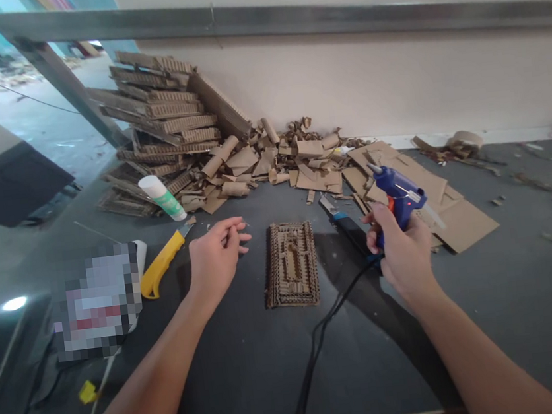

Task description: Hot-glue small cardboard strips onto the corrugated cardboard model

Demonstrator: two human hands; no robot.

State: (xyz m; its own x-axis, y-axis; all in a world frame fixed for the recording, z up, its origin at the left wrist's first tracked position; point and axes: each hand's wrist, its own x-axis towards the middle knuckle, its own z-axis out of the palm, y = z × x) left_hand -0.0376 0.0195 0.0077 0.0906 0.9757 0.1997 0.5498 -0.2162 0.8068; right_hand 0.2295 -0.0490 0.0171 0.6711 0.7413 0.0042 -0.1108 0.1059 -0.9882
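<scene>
My right hand (405,252) is wrapped round the handle of a blue hot glue gun (401,189), whose nozzle points up and to the left. A small red light glows on its side, and a clear glue stick sticks out of its back. A black cord (317,348) runs from it to the table's front edge. My left hand (217,260) hovers left of centre, its fingers loosely bent and somewhat apart, with nothing visible in them. Between the hands lies a rectangular panel of layered corrugated cardboard strips (291,265), touched by neither hand.
A yellow utility knife (165,263), a glue stick tube (161,197) and a blurred-out device (100,300) are at left. Behind stand stacked cardboard pieces (175,109) and scraps (270,158). A blue-and-black cutter (348,225) and flat cardboard sheets (461,219) lie at right.
</scene>
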